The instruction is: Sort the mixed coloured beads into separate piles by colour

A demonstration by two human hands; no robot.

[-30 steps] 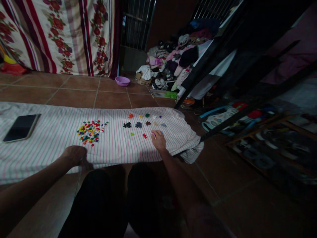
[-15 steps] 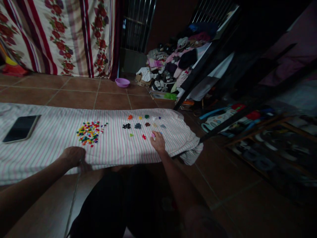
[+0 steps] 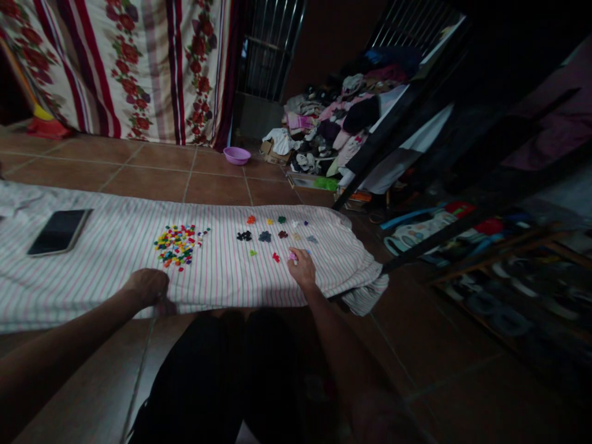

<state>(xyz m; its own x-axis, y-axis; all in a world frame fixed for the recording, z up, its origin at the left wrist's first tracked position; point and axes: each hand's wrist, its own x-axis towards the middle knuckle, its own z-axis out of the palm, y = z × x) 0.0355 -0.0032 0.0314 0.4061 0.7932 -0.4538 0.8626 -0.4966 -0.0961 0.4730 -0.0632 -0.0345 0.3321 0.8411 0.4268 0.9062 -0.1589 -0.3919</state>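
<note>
On the striped cloth point(image 3: 222, 277) lies a mixed heap of small coloured pieces point(image 3: 176, 245). To its right, small single-colour groups are spread out, among them black point(image 3: 244, 235), grey point(image 3: 265, 236), orange point(image 3: 250, 219), green point(image 3: 282, 219) and red point(image 3: 276, 257) ones. My right hand point(image 3: 303, 269) has its fingertips together at the pink pieces point(image 3: 293, 255), right of the red group; whether a piece is between them is too small to tell. My left hand point(image 3: 148, 287) rests closed at the cloth's near edge, below the heap, its fingertips hidden.
A dark phone point(image 3: 60, 232) lies on the cloth at the left. Beyond are a purple basin point(image 3: 237, 155) on the tiled floor, a floral curtain point(image 3: 157, 74) and a clothes pile point(image 3: 333, 117). A dark slanted bar point(image 3: 361, 179) and shoe rack point(image 3: 490, 290) stand right.
The view has shifted slightly, moving the cloth and the things on it to the right in the picture. Both hands stay at nearly the same places on the cloth.
</note>
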